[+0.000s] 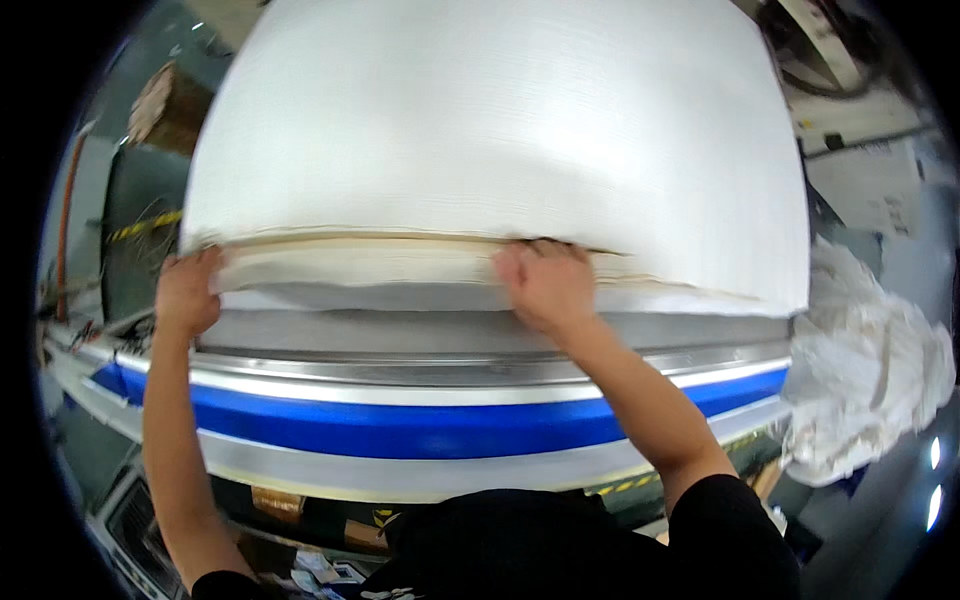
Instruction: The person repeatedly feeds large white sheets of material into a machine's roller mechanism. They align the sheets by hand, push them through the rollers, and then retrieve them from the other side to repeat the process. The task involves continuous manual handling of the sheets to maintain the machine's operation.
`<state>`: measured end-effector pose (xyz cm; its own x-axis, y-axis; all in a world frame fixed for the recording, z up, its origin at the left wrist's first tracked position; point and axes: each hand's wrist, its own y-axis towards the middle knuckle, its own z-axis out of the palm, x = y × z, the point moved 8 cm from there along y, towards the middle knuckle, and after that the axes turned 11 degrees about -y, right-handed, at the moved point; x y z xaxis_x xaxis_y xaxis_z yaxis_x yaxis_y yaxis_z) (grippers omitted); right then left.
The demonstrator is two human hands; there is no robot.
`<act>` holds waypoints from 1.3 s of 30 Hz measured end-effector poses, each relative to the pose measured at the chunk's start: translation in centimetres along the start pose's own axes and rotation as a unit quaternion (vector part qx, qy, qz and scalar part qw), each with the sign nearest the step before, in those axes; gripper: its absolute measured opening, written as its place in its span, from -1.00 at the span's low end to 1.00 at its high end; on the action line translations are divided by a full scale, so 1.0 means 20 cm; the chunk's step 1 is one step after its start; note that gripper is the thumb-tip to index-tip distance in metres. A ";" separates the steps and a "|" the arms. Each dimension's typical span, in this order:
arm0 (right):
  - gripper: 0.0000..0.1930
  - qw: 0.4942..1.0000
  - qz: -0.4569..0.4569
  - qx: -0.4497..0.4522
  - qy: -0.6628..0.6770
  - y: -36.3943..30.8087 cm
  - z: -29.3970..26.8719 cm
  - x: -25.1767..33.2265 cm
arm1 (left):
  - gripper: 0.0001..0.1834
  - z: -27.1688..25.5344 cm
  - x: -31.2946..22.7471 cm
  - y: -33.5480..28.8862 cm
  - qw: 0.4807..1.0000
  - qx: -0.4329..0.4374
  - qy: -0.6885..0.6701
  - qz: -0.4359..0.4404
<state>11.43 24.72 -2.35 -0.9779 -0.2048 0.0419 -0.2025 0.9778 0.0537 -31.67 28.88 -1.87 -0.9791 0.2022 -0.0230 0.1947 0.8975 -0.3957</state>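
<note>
A thick stack of large white woven sheets (500, 130) lies on a metal table with a blue stripe along its front edge (420, 425). My left hand (187, 292) grips the stack's near left corner, fingers curled under the top layers. Near the middle of the front edge, my right hand (545, 283) has its fingers tucked between the layers, with the upper sheets resting over the fingertips. Both forearms reach up from the lower edge of the head view.
A heap of crumpled white material (870, 370) sits at the right of the table. A brown cardboard box (165, 105) stands at the far left. Yellow-black hazard tape (145, 226) marks the floor on the left. Cables and equipment lie at the upper right (850, 60).
</note>
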 end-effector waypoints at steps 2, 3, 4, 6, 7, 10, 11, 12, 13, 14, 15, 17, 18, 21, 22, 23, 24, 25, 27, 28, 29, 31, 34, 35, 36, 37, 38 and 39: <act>-0.57 0.994 0.036 0.076 -0.076 -0.15 0.02 -0.47 | -0.38 0.02 -0.05 0.08 0.994 0.032 0.099 -0.028; -0.55 0.985 0.084 0.110 -0.105 -0.27 -0.01 -0.70 | -0.38 0.06 -0.05 0.09 0.989 0.069 0.129 -0.037; -0.53 0.977 0.111 0.123 -0.132 -0.35 -0.03 -0.93 | -0.38 0.09 -0.06 0.13 0.980 0.099 0.163 -0.049; -0.49 0.969 0.152 0.092 -0.170 -0.50 -0.09 -1.33 | -0.48 0.14 -0.05 0.18 0.975 0.086 0.201 -0.042; -0.48 0.968 0.161 0.092 -0.172 -0.56 -0.10 -1.51 | -0.62 0.15 -0.03 0.20 0.980 0.052 0.185 -0.048; -0.44 0.952 0.212 0.108 -0.193 -0.75 -0.14 -2.06 | -0.80 0.16 0.06 0.20 0.995 -0.037 0.092 -0.034; -0.43 0.955 0.208 0.083 -0.196 -0.80 -0.16 -2.19 | -0.78 0.22 0.16 0.25 0.984 0.026 0.143 -0.101; -0.43 0.957 0.205 0.063 -0.194 -0.83 -0.17 -2.30 | -0.76 0.20 0.22 0.22 0.989 -0.021 0.079 -0.125; -0.54 0.934 0.214 0.157 -0.237 -0.89 -0.13 -2.45 | -0.75 0.21 0.26 0.23 0.988 -0.027 0.097 -0.119; -0.59 0.923 0.215 0.194 -0.252 -0.95 -0.12 -2.58 | -0.75 0.22 0.27 0.25 0.986 -0.020 0.139 -0.088; -0.63 0.911 0.213 0.234 -0.266 -1.01 -0.12 -2.70 | -0.73 0.25 0.35 0.24 0.980 -0.006 0.118 -0.158; -0.63 0.863 0.198 0.338 -0.318 -1.10 -0.08 -2.94 | -0.72 0.29 0.39 0.24 0.986 -0.013 0.118 -0.117; -0.60 0.867 0.228 0.325 -0.302 -1.13 -0.10 -3.04 | -0.72 0.29 0.41 0.23 0.988 -0.017 0.114 -0.106; -0.55 0.859 0.284 0.343 -0.252 -1.23 -0.15 -3.31 | -0.75 0.35 0.55 0.23 0.983 0.005 0.125 -0.132; -0.59 0.853 0.297 0.370 -0.217 -1.27 -0.15 -3.37 | -0.75 0.35 0.57 0.22 0.986 -0.018 0.128 -0.106; -0.62 0.861 0.279 0.365 -0.219 -1.28 -0.14 -3.39 | -0.75 0.35 0.58 0.20 0.987 -0.036 0.131 -0.085; -0.65 0.863 0.277 0.358 -0.226 -1.30 -0.13 -3.42 | -0.75 0.37 0.61 0.20 0.985 -0.030 0.142 -0.091; -0.68 0.864 0.277 0.349 -0.232 -1.31 -0.13 -3.43 | -0.75 0.36 0.59 0.21 0.988 -0.056 0.140 -0.040; -0.72 0.857 0.289 0.332 -0.269 -1.33 -0.12 -3.45 | -0.75 0.39 0.60 0.19 0.981 -0.017 0.185 -0.057; -0.74 0.859 0.290 0.311 -0.286 -1.32 -0.12 -3.45 | -0.76 0.41 0.62 0.19 0.964 0.024 0.244 -0.101; -0.74 0.860 0.306 0.301 -0.276 -1.33 -0.12 -3.45 | -0.79 0.36 0.67 0.16 0.976 -0.040 0.018 -0.214; -0.73 0.862 0.313 0.293 -0.272 -1.33 -0.15 -3.44 | -0.71 0.31 0.53 0.13 0.969 0.039 0.182 -0.163; -0.61 0.859 0.317 0.304 -0.262 -1.35 -0.26 -3.46 | -0.62 0.14 0.27 0.08 0.962 0.013 0.240 -0.131; -0.57 0.868 0.272 0.315 -0.270 -1.35 -0.32 -3.44 | -0.59 0.08 0.20 0.07 0.966 0.023 0.224 -0.130; -0.59 0.881 0.259 0.285 -0.274 -1.35 -0.40 -3.44 | -0.56 -0.01 0.10 0.03 0.975 -0.003 0.191 -0.115; -0.62 0.877 0.283 0.276 -0.274 -1.37 -0.47 -3.46 | -0.55 -0.06 0.07 0.01 0.975 0.011 0.167 -0.145; -0.64 0.879 0.269 0.275 -0.282 -1.38 -0.53 -3.47 | -0.56 -0.12 0.01 -0.02 0.974 0.004 0.174 -0.142; -0.65 0.896 0.250 0.256 -0.262 -1.38 -0.59 -3.47 | -0.57 -0.17 -0.01 -0.06 0.972 0.010 0.175 -0.154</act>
<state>85.49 11.37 5.10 -0.8160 0.1825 -0.5485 0.4015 0.8615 -0.3107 -31.46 29.15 1.72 -0.9097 0.0495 0.4124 -0.1093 0.9294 -0.3525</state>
